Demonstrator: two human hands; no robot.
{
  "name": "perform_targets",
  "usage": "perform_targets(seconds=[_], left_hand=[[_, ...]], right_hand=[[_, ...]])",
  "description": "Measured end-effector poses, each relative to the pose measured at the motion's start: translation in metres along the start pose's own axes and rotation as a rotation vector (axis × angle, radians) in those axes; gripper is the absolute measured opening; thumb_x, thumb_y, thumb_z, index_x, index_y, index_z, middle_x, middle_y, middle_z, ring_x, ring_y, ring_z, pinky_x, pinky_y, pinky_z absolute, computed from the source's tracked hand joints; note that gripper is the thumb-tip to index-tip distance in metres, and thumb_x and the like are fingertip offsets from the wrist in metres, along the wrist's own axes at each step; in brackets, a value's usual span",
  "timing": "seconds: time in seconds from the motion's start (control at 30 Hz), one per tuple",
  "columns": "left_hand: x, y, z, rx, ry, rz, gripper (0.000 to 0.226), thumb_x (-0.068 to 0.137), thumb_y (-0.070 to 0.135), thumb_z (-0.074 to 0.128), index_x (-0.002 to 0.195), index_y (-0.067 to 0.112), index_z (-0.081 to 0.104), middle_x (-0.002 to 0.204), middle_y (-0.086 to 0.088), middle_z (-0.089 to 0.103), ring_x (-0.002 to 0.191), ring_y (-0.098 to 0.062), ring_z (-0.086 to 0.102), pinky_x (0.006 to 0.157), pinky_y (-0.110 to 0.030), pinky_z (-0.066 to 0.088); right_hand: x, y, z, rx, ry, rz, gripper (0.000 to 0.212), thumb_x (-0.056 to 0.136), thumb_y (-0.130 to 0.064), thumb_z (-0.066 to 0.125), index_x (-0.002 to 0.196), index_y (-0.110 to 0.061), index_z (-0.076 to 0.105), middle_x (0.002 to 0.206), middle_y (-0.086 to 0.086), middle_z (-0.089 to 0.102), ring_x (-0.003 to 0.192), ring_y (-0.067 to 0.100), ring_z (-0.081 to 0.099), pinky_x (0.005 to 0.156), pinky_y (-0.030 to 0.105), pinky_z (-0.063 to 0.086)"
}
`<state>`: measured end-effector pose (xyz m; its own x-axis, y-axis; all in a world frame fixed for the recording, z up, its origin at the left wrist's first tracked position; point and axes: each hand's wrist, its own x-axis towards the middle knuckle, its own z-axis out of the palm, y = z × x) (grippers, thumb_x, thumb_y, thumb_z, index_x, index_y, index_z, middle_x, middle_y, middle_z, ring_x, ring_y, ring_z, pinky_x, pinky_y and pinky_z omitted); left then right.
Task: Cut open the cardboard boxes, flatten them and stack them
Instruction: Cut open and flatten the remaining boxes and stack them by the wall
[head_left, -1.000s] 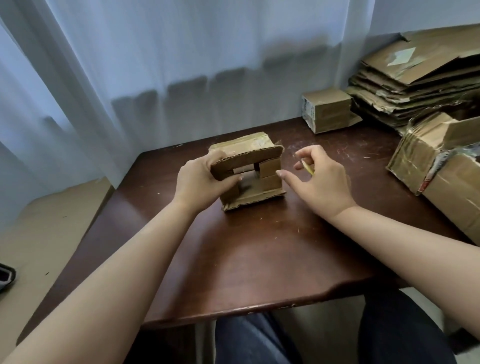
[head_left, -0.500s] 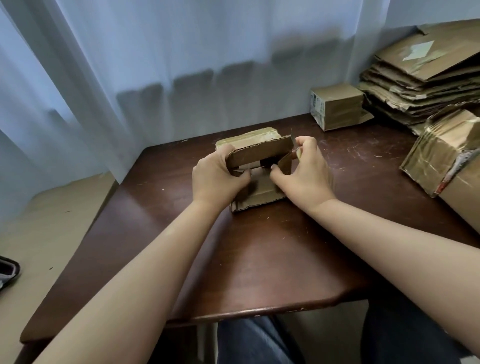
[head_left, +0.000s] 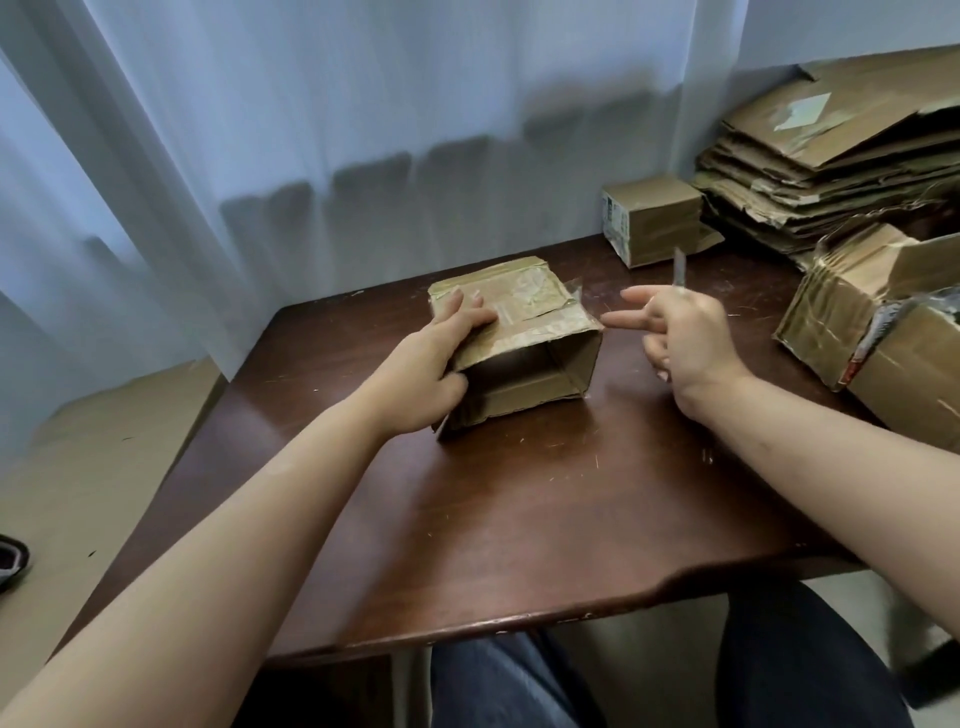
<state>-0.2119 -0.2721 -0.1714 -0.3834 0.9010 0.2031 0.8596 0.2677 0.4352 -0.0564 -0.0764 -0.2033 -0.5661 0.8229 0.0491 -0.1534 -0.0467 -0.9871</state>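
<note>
Box (head_left: 519, 338) at frame center, open end facing viewer; left hand (head_left: 441, 358) clamps its left edge. Right hand (head_left: 685, 338) pinches blade (head_left: 679, 270), fingers splayed. Press top down evenly, blade clear.

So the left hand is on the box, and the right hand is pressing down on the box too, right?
Not quite. The left hand is on the box, but the right hand is off it, raised beside it and holding a thin cutter. The head view shows the gap.
</note>
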Motion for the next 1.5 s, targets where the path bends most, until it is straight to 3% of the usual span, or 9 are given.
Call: perform_targets(seconds=[0.23,0.43,0.73,0.9,1.07,1.2,1.33,1.4,1.5], left_hand=[[0.013,-0.006,0.011,-0.041,0.091,0.063,0.072,0.079,-0.016,0.042,0.141,0.019,0.045,0.154,0.001,0.037,0.147,-0.007,0.014,0.115,-0.013,0.013],[0.006,-0.021,-0.011,-0.242,-0.116,0.153,0.068,0.082,-0.026,0.046,0.131,0.021,0.053,0.147,0.004,0.045,0.145,-0.002,0.018,0.116,-0.018,0.020],[-0.005,-0.019,-0.016,-0.525,-0.178,0.099,0.049,0.084,-0.030,0.045,0.111,0.007,0.063,0.136,-0.006,0.057,0.143,-0.004,0.027,0.117,-0.023,0.024],[-0.006,-0.021,-0.015,-0.558,-0.136,0.100,0.045,0.085,-0.025,0.049,0.106,0.011,0.066,0.131,0.004,0.062,0.142,-0.004,0.031,0.116,-0.025,0.027],[-0.010,-0.013,-0.008,-0.489,-0.091,0.091,0.051,0.084,-0.025,0.051,0.115,0.012,0.065,0.136,0.005,0.058,0.143,-0.003,0.027,0.118,-0.028,0.025],[-0.018,0.001,-0.008,-0.558,-0.237,0.152,0.051,0.083,0.014,0.075,0.131,0.017,0.058,0.144,0.004,0.051,0.146,-0.005,0.022,0.115,-0.022,0.026],[-0.007,0.003,-0.018,-1.118,0.080,-0.121,0.053,0.091,0.054,0.050,0.126,0.014,0.056,0.135,-0.005,0.059,0.127,-0.019,0.054,0.110,-0.039,0.039],[0.008,-0.007,-0.015,-1.099,0.250,-0.324,0.047,0.100,0.049,0.037,0.121,0.012,0.058,0.125,-0.007,0.066,0.119,-0.020,0.061,0.110,-0.045,0.039],[0.027,-0.008,-0.001,-0.913,0.154,-0.441,0.046,0.102,0.046,0.037,0.120,0.010,0.059,0.114,-0.007,0.070,0.107,-0.019,0.067,0.092,-0.033,0.054]], right_hand=[[0.010,-0.009,0.000,-0.204,-0.082,-0.019,0.049,0.092,-0.044,0.056,0.106,0.003,0.063,0.092,0.013,0.069,0.029,0.002,0.036,0.032,0.009,0.027],[0.021,-0.012,0.011,-0.286,-0.077,0.022,0.046,0.092,-0.048,0.055,0.094,-0.003,0.064,0.094,0.010,0.068,0.028,0.000,0.040,0.033,0.014,0.028],[0.023,-0.006,0.021,0.026,-0.338,0.306,0.058,0.074,-0.075,0.054,0.064,-0.020,0.041,0.044,-0.003,0.035,0.027,0.008,0.023,0.033,0.013,0.020],[0.023,-0.007,0.018,0.010,-0.465,0.297,0.057,0.071,-0.074,0.051,0.064,-0.019,0.040,0.038,-0.004,0.034,0.026,0.006,0.022,0.032,0.012,0.017],[0.027,-0.005,0.016,-0.119,-0.308,0.187,0.051,0.072,-0.071,0.063,0.068,-0.022,0.051,0.047,-0.002,0.041,0.035,0.010,0.031,0.039,0.017,0.024],[0.036,-0.009,0.008,-0.144,-0.279,0.077,0.035,0.077,-0.054,0.070,0.068,-0.024,0.057,0.062,0.000,0.050,0.051,0.014,0.036,0.048,0.025,0.023],[0.040,-0.009,0.004,-0.174,-0.322,0.048,0.035,0.084,-0.049,0.065,0.064,-0.024,0.053,0.057,-0.002,0.048,0.046,0.012,0.034,0.044,0.023,0.021],[0.041,-0.010,0.005,-0.191,-0.342,0.057,0.035,0.084,-0.051,0.065,0.065,-0.024,0.054,0.059,-0.002,0.050,0.047,0.012,0.035,0.043,0.022,0.023],[0.042,-0.010,0.006,-0.199,-0.374,0.067,0.034,0.082,-0.054,0.066,0.070,-0.023,0.058,0.064,0.000,0.054,0.049,0.013,0.037,0.042,0.020,0.025]])
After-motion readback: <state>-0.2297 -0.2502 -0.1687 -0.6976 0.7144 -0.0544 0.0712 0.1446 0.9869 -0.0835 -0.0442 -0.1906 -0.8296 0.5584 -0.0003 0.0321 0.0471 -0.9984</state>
